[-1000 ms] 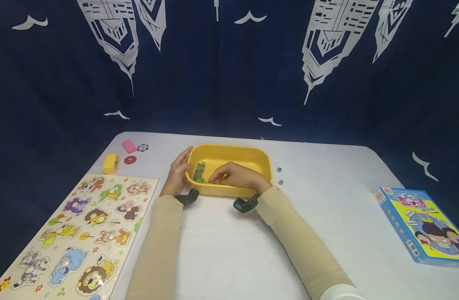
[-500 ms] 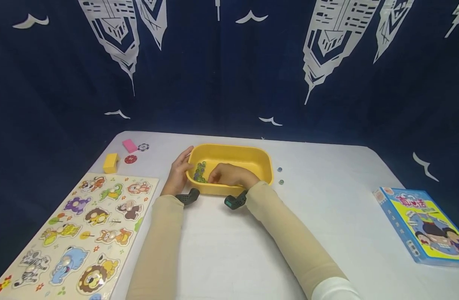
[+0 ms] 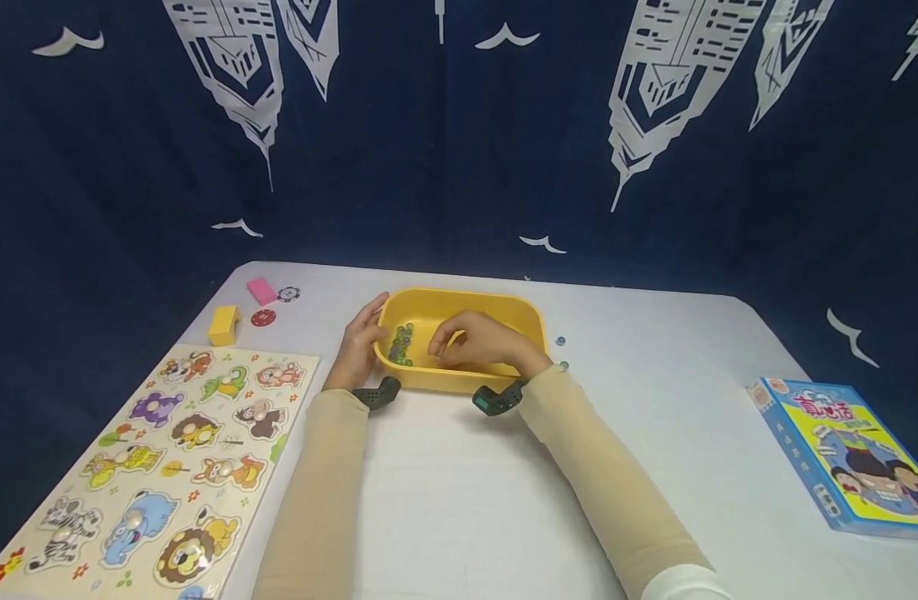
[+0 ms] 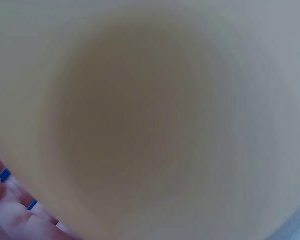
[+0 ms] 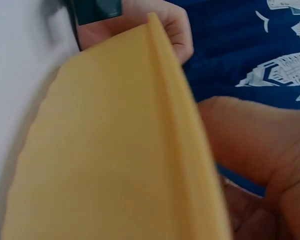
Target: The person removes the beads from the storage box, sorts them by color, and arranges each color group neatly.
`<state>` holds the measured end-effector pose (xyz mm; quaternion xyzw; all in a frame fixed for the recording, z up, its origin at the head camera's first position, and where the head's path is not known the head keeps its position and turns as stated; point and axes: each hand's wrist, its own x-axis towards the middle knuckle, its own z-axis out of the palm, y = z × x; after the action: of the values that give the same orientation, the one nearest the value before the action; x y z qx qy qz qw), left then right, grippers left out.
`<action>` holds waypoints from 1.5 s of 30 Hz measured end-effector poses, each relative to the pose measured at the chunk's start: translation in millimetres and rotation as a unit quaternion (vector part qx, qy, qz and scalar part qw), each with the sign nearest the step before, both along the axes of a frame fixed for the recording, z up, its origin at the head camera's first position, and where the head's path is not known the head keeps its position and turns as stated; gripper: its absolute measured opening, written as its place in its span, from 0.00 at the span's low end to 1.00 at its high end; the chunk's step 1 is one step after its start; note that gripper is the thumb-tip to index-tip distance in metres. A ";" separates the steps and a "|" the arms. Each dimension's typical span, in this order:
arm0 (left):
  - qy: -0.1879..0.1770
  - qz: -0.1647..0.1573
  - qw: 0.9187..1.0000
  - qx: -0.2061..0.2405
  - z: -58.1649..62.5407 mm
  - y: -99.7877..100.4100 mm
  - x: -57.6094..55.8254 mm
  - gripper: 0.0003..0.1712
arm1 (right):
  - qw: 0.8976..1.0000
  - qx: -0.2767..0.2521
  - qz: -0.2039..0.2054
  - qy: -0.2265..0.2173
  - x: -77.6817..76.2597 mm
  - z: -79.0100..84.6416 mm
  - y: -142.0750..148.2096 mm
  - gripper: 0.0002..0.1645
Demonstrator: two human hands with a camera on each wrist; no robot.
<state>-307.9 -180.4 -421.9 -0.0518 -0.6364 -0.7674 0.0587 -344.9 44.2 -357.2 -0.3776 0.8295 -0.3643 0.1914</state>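
Observation:
A yellow plastic tray (image 3: 504,310) sits near the far side of the white table, with several green and blue glass marbles (image 3: 400,343) gathered at its left end. My left hand (image 3: 357,346) grips the tray's left side, thumb over the rim and fingers outside. Inside the tray, right of the marbles, is my right hand (image 3: 477,340), its thumb and index finger bent toward each other low over the floor. I cannot tell whether a marble is between its fingertips. The tray's wall (image 5: 105,135) fills much of the right wrist view. Blur covers most of the left wrist view.
Two loose marbles, one being a blue marble (image 3: 560,341), lie right of the tray. An animal puzzle board (image 3: 226,383) is at left, below a yellow block (image 3: 223,326), a pink block (image 3: 262,291) and two chips. A blue boxed game (image 3: 841,450) lies at right.
My right hand dipped beside the marbles half a second ago; now it has drawn back a little to the right and up, still within the tray. The left hand keeps its grip.

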 end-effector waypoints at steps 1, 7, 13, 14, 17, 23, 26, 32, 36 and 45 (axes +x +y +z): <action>-0.001 0.001 1.000 0.000 0.1 0.3 0.2 0.42 | 1.000 -0.014 -0.004 -0.007 0.0 1.2 4.6 0.09; -0.004 -0.003 1.000 0.002 0.5 0.4 -0.1 0.42 | 0.995 -0.095 -0.024 -0.034 3.9 13.0 35.6 0.13; -0.009 -0.002 1.000 0.004 -1.0 -0.8 -2.0 0.43 | 0.981 -0.165 -0.062 -0.076 4.9 19.7 72.4 0.13; -0.009 -0.002 1.000 0.004 -1.2 -1.2 -2.0 0.43 | 0.979 -0.172 -0.072 -0.077 3.6 18.8 79.5 0.12; -0.011 -0.002 1.000 0.001 -0.9 -2.3 -2.0 0.43 | 0.972 -0.197 -0.107 -0.070 -0.3 14.9 101.8 0.12; -0.014 -0.002 1.000 -0.002 1.8 -3.3 -0.8 0.43 | 0.937 -0.289 -0.182 -0.077 -15.0 0.8 142.3 0.08; -0.013 -0.007 1.000 -0.002 2.2 -3.3 -0.5 0.43 | 0.925 -0.281 -0.245 -0.072 -20.7 -11.0 160.8 0.08; -0.014 -0.007 1.000 -0.001 1.6 -1.9 1.1 0.43 | 0.922 -0.186 -0.336 -0.048 -29.2 -42.3 187.8 0.18; -0.016 0.001 1.000 -0.003 2.4 -1.0 2.3 0.43 | 0.928 -0.155 -0.338 -0.023 -33.9 -57.7 194.2 0.20; -0.022 0.000 1.000 -0.003 3.7 0.5 2.2 0.43 | 0.936 -0.052 -0.347 0.025 -37.4 -65.9 195.3 0.16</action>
<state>-305.7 -179.9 -418.2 -0.0352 -0.6396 -0.7666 0.0448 -382.3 239.5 -423.1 -0.0850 0.8934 -0.4410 0.0128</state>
